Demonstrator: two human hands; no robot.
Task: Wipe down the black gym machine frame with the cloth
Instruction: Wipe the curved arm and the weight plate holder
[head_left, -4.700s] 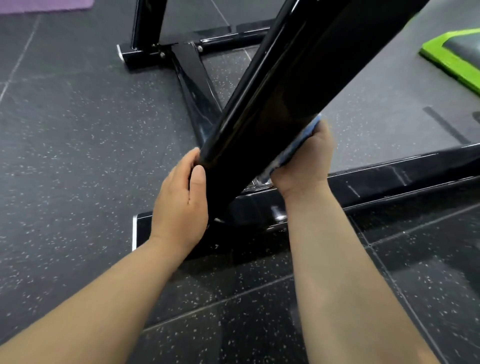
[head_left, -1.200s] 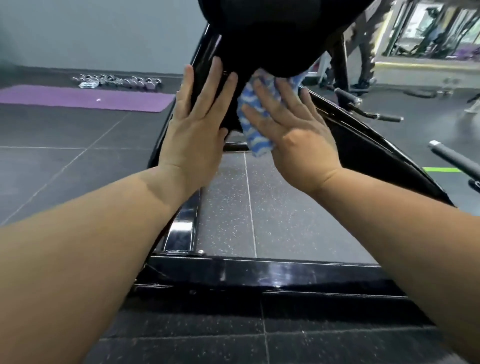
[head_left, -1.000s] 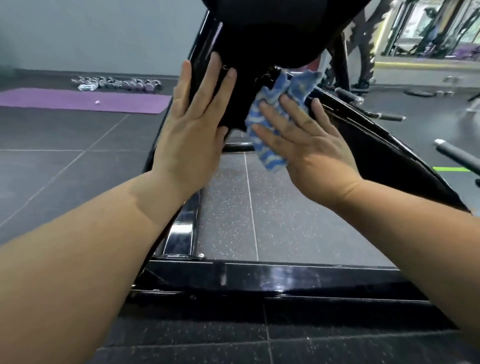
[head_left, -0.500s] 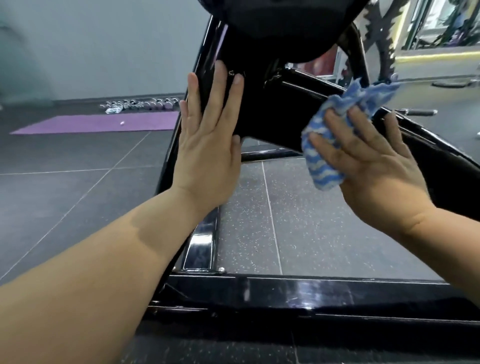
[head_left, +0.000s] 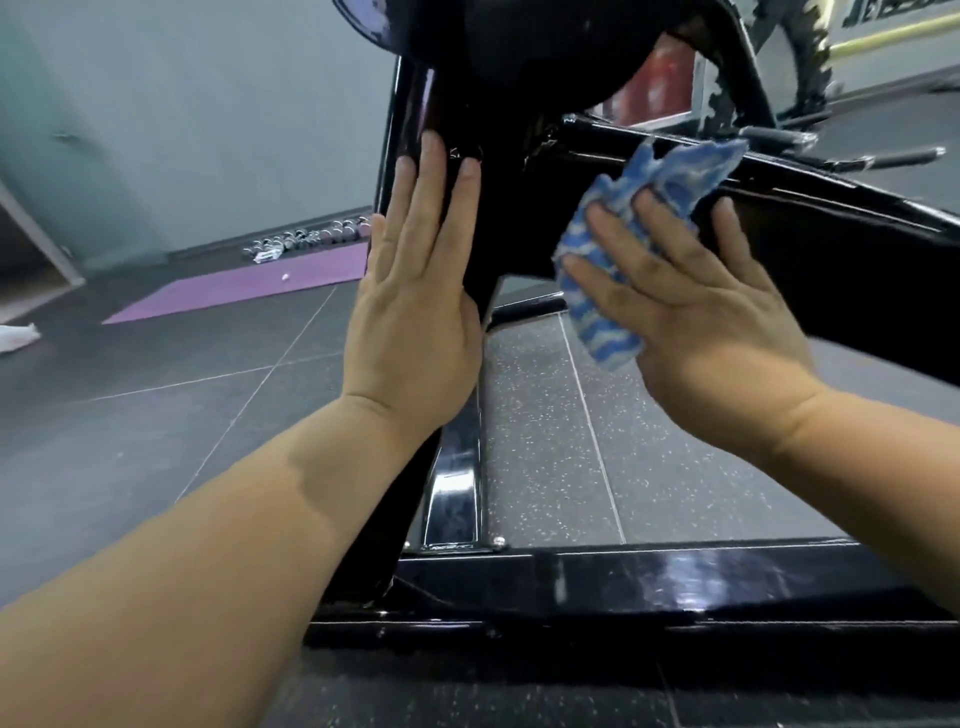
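The black gym machine frame (head_left: 841, 249) has a glossy upright post in the middle, a slanted beam running right, and floor rails below. My left hand (head_left: 415, 306) lies flat with straight fingers against the upright post. My right hand (head_left: 691, 306) presses a blue-and-white patterned cloth (head_left: 602, 312) against the slanted beam, fingers spread and straight over it. The cloth's upper end sticks out above my fingertips. A black padded part of the machine hangs at the top.
A purple mat (head_left: 249, 286) lies on the dark speckled floor at the left, with a row of small dumbbells (head_left: 306, 241) by the grey wall. Padded handles (head_left: 883, 156) and other machines stand at the far right. A floor rail (head_left: 649, 577) crosses in front.
My right hand has carried the cloth from beside the upright post out to the right, onto the slanted beam. The left hand stays flat on the post. The view has tilted.
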